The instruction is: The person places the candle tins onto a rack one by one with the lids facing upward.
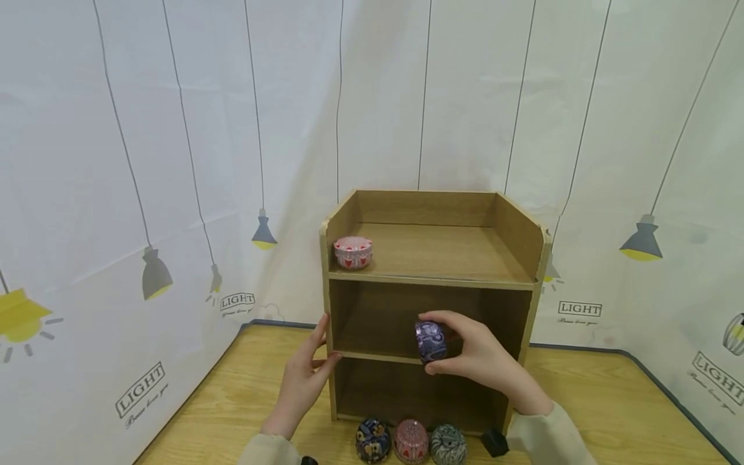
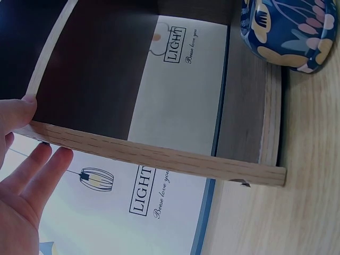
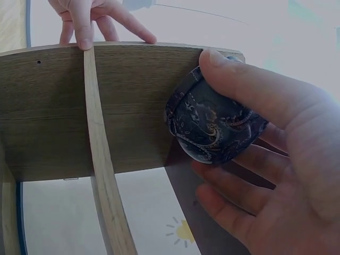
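My right hand (image 1: 479, 355) pinches a small round tin (image 1: 431, 341) with a dark purple-blue paisley pattern between thumb and fingers. It holds the tin tilted in front of the middle compartment of a wooden shelf unit (image 1: 433, 281). With my left hand (image 1: 302, 374) I grip the unit's left side panel, thumb at the front edge by the middle board, fingers along the outer face. A pink tin with red hearts (image 1: 353, 252) sits at the left of the top board. In the right wrist view the paisley tin (image 3: 212, 119) is large and near.
Along the unit's foot stand a dark blue patterned tin (image 1: 373, 440), a pink tin (image 1: 411, 442) and a grey-green tin (image 1: 449, 444). A small black object (image 1: 495, 442) lies right of them. White cloth walls (image 1: 407, 97) printed with lamps surround the wooden table (image 1: 604, 400).
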`<state>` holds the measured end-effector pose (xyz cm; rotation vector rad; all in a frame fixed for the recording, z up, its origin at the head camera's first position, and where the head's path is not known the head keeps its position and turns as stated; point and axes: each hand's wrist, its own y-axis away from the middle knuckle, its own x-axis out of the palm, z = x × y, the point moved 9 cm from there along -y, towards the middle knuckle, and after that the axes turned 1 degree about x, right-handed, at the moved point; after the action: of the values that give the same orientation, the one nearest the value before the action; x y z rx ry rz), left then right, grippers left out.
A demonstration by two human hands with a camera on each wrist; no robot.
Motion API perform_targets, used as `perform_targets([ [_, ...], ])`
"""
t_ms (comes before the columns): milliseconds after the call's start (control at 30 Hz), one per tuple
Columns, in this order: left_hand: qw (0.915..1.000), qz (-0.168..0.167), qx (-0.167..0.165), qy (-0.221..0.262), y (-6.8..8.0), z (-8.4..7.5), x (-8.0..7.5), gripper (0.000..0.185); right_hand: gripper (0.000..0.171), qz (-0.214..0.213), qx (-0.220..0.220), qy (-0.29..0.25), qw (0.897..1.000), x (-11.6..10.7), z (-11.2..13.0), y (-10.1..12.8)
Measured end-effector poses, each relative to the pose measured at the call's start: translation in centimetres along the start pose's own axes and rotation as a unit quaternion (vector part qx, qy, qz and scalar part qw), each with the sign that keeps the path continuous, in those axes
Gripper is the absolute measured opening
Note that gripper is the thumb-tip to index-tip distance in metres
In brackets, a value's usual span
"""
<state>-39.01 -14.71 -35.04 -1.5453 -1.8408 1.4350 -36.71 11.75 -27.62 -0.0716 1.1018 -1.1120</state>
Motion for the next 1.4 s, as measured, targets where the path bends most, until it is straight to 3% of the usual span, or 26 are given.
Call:
perform_targets([
  [333, 1.0000, -0.002, 0.001, 0.000, 0.0, -0.1, 0.0, 0.079, 0.074, -0.015, -0.016, 0.016, 1.000, -0.2, 1.0, -0.6],
  [1067, 1.0000, -0.005, 0.000, 0.001, 0.1, -0.2, 0.0, 0.079, 0.074, -0.010, -0.030, -0.017, 0.999, -0.7, 3.0, -1.8],
  [1400, 1.0000, -0.003, -0.004, 0.001, 0.0, -0.1, 0.0, 0.079, 0.084, -0.012, -0.066, -0.010, 0.998, -1.2, 4.6, -2.3],
])
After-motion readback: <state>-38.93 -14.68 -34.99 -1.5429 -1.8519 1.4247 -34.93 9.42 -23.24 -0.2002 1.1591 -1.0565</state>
